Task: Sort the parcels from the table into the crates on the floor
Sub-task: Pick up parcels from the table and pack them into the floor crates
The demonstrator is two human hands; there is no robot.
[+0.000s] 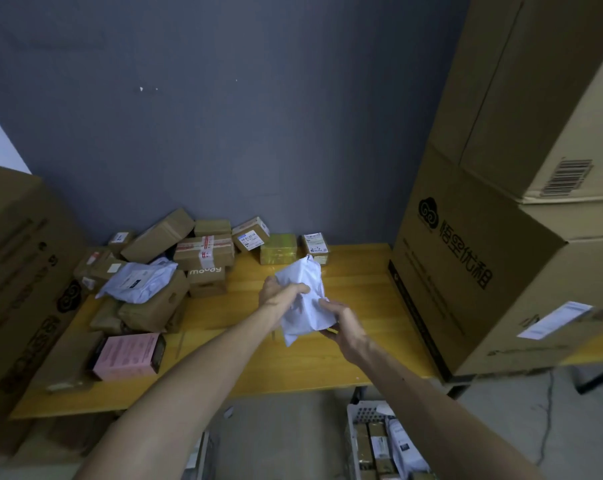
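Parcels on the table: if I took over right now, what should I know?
Left hand and right hand both grip one crumpled white bag, held up above the table.
Done: the white crate on the floor below the right arm already holds several parcels.
Left: the bag in the hands needs a crate. After it, the pile of brown boxes at the table's back left, another white bag on top of them and a pink box near the front edge.
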